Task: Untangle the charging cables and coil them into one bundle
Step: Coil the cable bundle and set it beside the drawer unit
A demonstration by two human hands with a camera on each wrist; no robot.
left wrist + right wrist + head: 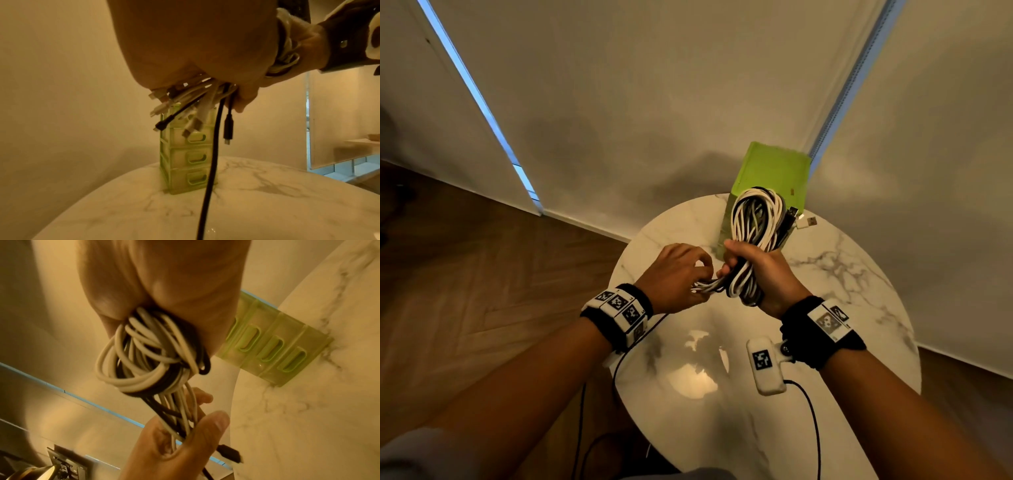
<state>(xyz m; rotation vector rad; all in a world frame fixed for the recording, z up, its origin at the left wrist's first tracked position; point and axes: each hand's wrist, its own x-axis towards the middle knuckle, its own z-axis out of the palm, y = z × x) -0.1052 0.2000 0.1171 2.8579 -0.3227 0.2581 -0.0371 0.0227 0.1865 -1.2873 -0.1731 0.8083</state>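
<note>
At the centre of the head view the right hand point(756, 270) is wrapped round the waist of the coil point(755, 219) of white and black cables, held above the table point(825, 274), its loops hiding much of the green drawers point(774, 171) behind. Just left, the left hand point(674, 274) pinches the loose cable ends point(185, 104), its fingertips cut from sight by its own back. In the left wrist view the plugs hang blurred below the palm, so their count is unclear.
</note>
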